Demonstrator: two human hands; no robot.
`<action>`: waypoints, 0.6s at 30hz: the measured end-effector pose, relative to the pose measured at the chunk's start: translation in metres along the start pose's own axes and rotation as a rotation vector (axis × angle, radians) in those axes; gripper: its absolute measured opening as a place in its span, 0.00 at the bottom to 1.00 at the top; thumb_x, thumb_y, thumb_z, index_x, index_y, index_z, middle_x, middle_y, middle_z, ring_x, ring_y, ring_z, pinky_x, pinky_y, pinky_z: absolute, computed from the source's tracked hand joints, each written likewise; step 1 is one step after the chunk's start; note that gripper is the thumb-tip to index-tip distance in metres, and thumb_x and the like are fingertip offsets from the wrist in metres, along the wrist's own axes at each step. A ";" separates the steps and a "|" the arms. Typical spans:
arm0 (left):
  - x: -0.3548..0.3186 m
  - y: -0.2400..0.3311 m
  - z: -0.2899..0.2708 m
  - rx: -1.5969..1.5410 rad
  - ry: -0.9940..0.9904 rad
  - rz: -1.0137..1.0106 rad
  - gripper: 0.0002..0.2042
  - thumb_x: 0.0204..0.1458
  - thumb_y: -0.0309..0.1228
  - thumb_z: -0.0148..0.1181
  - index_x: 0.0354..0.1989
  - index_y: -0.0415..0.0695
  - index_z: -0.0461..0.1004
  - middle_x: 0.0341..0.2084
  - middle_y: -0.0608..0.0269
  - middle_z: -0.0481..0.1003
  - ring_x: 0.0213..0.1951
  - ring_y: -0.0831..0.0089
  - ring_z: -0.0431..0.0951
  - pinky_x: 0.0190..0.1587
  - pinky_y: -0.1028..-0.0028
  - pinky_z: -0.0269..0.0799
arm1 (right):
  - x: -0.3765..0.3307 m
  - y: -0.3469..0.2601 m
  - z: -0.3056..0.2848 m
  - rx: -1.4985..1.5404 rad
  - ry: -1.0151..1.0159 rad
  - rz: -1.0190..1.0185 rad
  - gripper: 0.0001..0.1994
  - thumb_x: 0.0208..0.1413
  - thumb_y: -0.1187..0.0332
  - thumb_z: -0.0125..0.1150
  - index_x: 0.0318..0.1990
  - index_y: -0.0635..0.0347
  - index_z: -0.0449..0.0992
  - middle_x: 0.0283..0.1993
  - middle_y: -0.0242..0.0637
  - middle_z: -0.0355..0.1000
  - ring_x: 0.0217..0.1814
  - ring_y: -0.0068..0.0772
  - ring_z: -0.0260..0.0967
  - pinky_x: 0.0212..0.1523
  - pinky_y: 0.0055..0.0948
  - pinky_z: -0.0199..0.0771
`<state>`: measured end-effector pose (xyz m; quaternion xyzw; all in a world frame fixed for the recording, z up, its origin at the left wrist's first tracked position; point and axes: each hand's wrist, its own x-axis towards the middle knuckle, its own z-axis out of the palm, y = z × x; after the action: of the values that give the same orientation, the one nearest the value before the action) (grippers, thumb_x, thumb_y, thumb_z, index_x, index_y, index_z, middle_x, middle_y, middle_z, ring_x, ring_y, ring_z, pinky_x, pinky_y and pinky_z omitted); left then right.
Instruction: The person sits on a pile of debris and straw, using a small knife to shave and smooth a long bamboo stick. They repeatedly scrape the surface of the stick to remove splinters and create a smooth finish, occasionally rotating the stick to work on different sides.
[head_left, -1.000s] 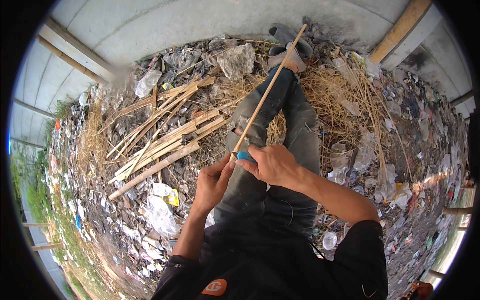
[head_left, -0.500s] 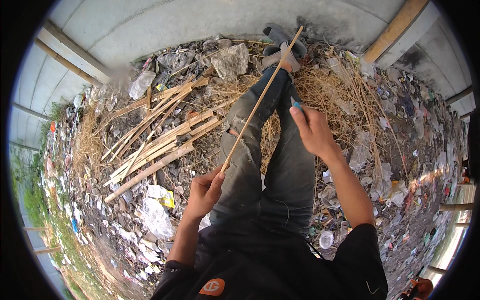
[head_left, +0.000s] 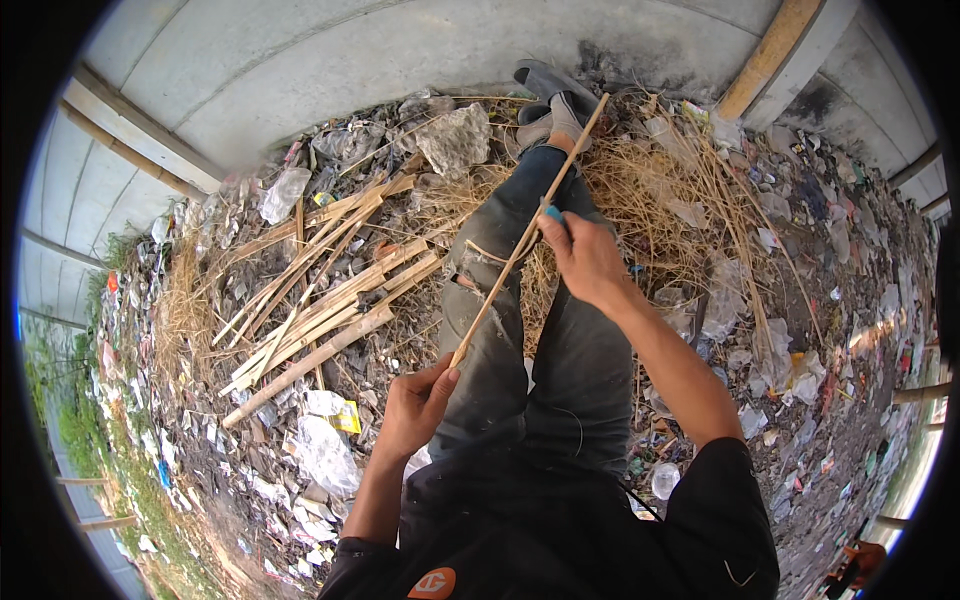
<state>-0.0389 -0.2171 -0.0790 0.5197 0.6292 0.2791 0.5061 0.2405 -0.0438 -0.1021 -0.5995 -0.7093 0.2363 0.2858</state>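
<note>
A long, thin bamboo strip (head_left: 500,281) slants across my legs, from my lap toward my feet. My left hand (head_left: 416,408) is closed around its near end. Farther up the strip, my right hand (head_left: 590,255) is closed on a small knife (head_left: 553,212), of which a bit of blue shows by the thumb. The knife lies against the strip; its blade is mostly hidden. A thin curled shaving (head_left: 483,251) sticks out to the left of the strip, just below the knife.
Split bamboo pieces (head_left: 330,310) lie piled to the left. Dry shavings (head_left: 645,190) cover the ground around my legs (head_left: 480,330). A rock (head_left: 455,140) sits by the grey wall (head_left: 400,45) ahead. Plastic litter (head_left: 325,455) is scattered on both sides.
My right hand has moved left with the knife, from beside the strip onto it. The strip's far end has come down a little. A curled shaving now shows.
</note>
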 end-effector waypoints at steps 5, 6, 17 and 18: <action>-0.050 -0.026 -0.021 -0.013 -0.121 -0.042 0.19 0.67 0.35 0.61 0.59 0.34 0.77 0.21 0.77 0.68 0.29 0.89 0.64 0.31 0.81 0.64 | 0.027 0.067 -0.071 -0.091 0.059 0.036 0.32 0.71 0.39 0.46 0.45 0.64 0.81 0.22 0.49 0.71 0.26 0.51 0.70 0.33 0.46 0.69; -0.047 -0.029 -0.021 -0.068 -0.112 -0.068 0.19 0.67 0.34 0.61 0.59 0.32 0.77 0.21 0.77 0.69 0.29 0.89 0.65 0.32 0.81 0.64 | 0.029 0.058 -0.074 -0.092 0.069 0.053 0.32 0.71 0.39 0.46 0.45 0.63 0.81 0.22 0.49 0.71 0.26 0.51 0.70 0.34 0.46 0.69; -0.028 -0.039 -0.035 -0.125 0.013 -0.008 0.17 0.66 0.31 0.63 0.56 0.31 0.79 0.19 0.80 0.68 0.25 0.90 0.62 0.29 0.81 0.61 | -0.028 -0.031 -0.010 -0.049 -0.211 -0.345 0.27 0.71 0.46 0.50 0.33 0.65 0.74 0.21 0.58 0.70 0.27 0.69 0.70 0.29 0.56 0.67; -0.035 -0.047 -0.045 -0.133 0.006 -0.040 0.17 0.65 0.31 0.63 0.56 0.31 0.79 0.19 0.80 0.68 0.25 0.90 0.62 0.28 0.81 0.60 | 0.000 -0.003 -0.011 -0.014 0.045 -0.295 0.27 0.72 0.46 0.51 0.32 0.65 0.74 0.18 0.54 0.69 0.22 0.63 0.69 0.28 0.53 0.65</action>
<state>-0.1004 -0.2566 -0.0929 0.4715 0.6208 0.3116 0.5433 0.2460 -0.0447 -0.0924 -0.4959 -0.7848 0.1733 0.3288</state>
